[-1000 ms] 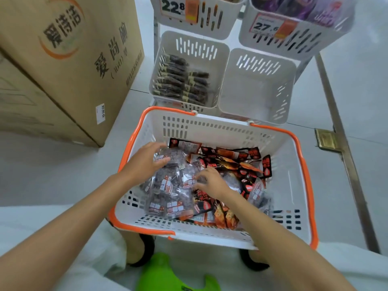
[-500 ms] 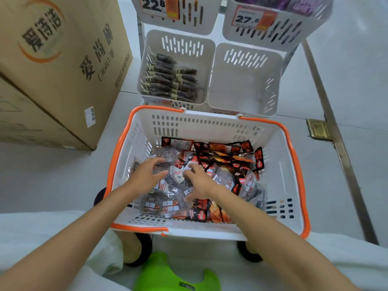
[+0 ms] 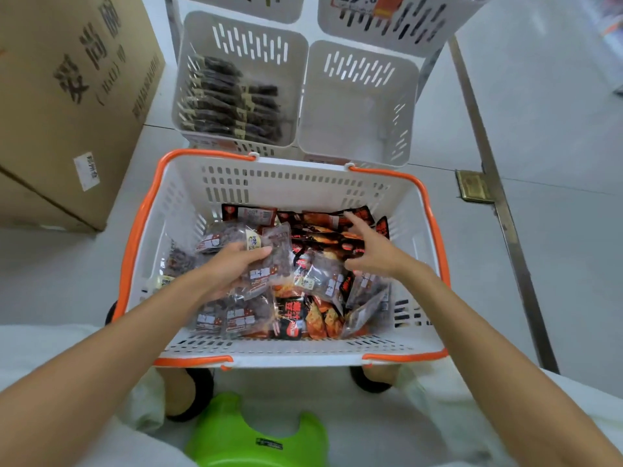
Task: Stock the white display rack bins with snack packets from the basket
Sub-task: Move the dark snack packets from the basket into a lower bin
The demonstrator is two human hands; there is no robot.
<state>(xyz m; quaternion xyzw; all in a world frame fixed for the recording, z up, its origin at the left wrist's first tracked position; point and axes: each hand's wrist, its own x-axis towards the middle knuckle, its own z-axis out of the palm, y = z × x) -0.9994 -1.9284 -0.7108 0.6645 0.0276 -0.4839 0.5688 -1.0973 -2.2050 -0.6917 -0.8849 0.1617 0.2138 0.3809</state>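
Centre frame, a white basket [image 3: 296,165] holds snack packets. The left hand [image 3: 232,267] curls its fingers [image 3: 259,252] around clear packets [image 3: 279,241] at the basket's middle. The right hand [image 3: 377,254] has its fingers spread wide over red-black packets [image 3: 323,227], perhaps touching them. White rack bins [image 3: 249,38] sit at the top of the frame.

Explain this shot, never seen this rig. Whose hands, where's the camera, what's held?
No robot here: a person's bare hands, filmed by one wide-angle camera worn on their head, looking down. On the floor stands a white basket with an orange rim, full of snacks. The left hand grips clear packets of dark snacks. The right hand is open, fingers spread over the red-and-black packets; it holds nothing. Beyond the basket, a white display bin already contains dark packets. A cardboard box stands at left.
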